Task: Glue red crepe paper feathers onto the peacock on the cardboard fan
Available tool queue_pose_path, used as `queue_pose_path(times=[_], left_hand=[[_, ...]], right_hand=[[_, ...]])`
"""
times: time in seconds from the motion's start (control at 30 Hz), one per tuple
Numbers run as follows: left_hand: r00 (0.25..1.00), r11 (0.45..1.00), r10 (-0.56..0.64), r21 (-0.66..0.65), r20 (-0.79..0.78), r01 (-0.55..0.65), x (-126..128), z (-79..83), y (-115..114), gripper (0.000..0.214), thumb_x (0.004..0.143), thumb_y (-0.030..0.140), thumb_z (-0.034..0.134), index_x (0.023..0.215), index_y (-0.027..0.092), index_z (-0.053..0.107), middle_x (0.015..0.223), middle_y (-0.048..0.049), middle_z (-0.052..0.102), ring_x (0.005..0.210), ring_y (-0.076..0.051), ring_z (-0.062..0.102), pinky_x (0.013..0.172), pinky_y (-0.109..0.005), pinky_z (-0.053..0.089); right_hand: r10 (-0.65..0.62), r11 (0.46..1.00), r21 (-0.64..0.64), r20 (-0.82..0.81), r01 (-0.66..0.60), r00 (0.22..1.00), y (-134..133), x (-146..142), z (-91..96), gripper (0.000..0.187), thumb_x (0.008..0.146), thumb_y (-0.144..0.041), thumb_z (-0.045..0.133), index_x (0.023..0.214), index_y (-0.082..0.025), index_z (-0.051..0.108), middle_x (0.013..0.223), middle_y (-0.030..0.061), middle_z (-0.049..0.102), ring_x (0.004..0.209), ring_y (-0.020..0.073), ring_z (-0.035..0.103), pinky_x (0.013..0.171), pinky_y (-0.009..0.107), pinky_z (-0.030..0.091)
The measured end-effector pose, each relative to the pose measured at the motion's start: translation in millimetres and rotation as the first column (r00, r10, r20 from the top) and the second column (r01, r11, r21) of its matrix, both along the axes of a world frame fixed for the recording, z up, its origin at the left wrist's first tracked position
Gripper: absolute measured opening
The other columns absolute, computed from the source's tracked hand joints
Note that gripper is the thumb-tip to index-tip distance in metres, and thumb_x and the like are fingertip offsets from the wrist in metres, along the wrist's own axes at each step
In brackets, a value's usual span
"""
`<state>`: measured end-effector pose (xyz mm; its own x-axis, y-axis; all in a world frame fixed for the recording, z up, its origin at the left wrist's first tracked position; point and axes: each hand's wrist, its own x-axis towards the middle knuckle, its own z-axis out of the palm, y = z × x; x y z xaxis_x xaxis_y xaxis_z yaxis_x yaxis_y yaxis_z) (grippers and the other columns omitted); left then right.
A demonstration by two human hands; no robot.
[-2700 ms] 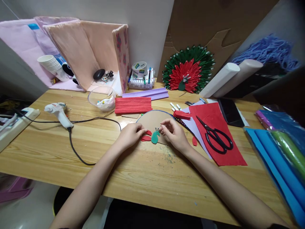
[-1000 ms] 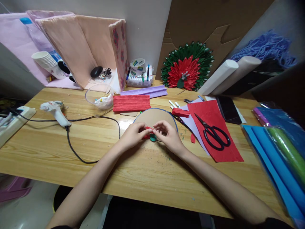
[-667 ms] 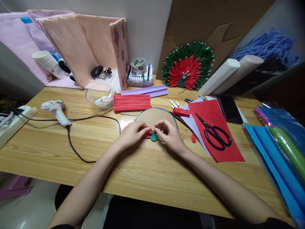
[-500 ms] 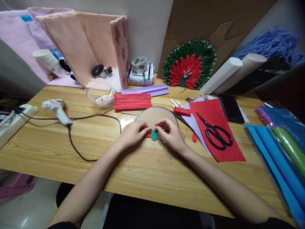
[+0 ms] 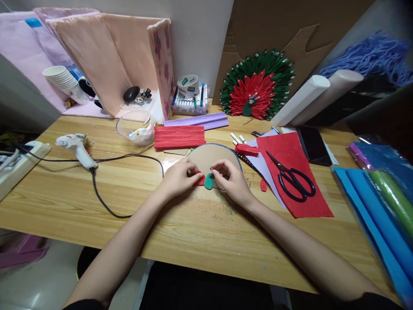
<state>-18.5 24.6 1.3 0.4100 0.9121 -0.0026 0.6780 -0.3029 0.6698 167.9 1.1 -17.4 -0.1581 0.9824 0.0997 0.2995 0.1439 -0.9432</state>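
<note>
A rounded cardboard piece point(image 5: 215, 156) with a blue edge lies flat on the table under both hands. My left hand point(image 5: 177, 177) is closed on a small red paper piece point(image 5: 200, 179) at the cardboard's lower edge. Just right of it sits a small green cut-out point(image 5: 209, 182), shaped like a rounded body with a narrower top. My right hand point(image 5: 232, 181) pinches thumb and finger together by the top of the green cut-out. A tiny shiny bit shows at those fingertips, too small to name.
Black scissors point(image 5: 292, 178) rest on a red paper sheet point(image 5: 309, 202) at right. A glue gun point(image 5: 75, 148) and its cable point(image 5: 109, 211) are at left. Folded red crepe paper point(image 5: 179, 137) lies beyond my hands. A red and green peacock point(image 5: 258, 86) stands at the back.
The head view has shifted very slightly. Both hands stay in nearly the same places, with the red piece and the green cut-out between them.
</note>
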Motion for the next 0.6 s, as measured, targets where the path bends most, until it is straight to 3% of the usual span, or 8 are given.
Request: queue_pose_path(times=[0.37,0.5,0.6], left_hand=[[1.0,1.0,0.024,-0.007,-0.009,-0.024,2.0,-1.1,-0.7,0.022,0.076,0.035,0.056,0.064,0.018,0.058,0.075,-0.0017,0.053,0.069,-0.014,0.05,0.063,-0.027,0.037],[0.999,1.0,0.014,0.013,-0.035,-0.014,2.2,0.1,-1.8,0.022,0.076,0.037,0.055,0.064,0.018,0.057,0.077,-0.0014,0.054,0.07,-0.014,0.05,0.064,-0.027,0.037],[0.999,1.0,0.019,0.025,-0.046,-0.018,2.1,0.6,-2.1,0.022,0.076,0.037,0.055,0.064,0.018,0.056,0.076,-0.0013,0.054,0.069,-0.014,0.05,0.062,-0.026,0.037]], right_hand=[[0.012,1.0,0.008,0.007,-0.012,1.0,-1.0,-0.1,-3.2,0.011,0.083,-0.027,0.05,0.092,-0.02,0.052,0.081,0.0019,0.06,0.072,0.0141,0.058,0.062,0.026,0.044],[0.072,0.988,0.124,0.177,-0.095,0.982,-2.7,0.7,-0.4,0.01,0.084,-0.023,0.049,0.088,-0.02,0.057,0.078,0.0026,0.059,0.071,0.0151,0.055,0.063,0.027,0.042],[0.109,0.95,0.245,0.321,-0.193,0.941,-3.2,0.6,1.6,0.012,0.083,-0.018,0.049,0.086,-0.021,0.06,0.078,0.0039,0.059,0.076,0.0177,0.053,0.069,0.031,0.042]])
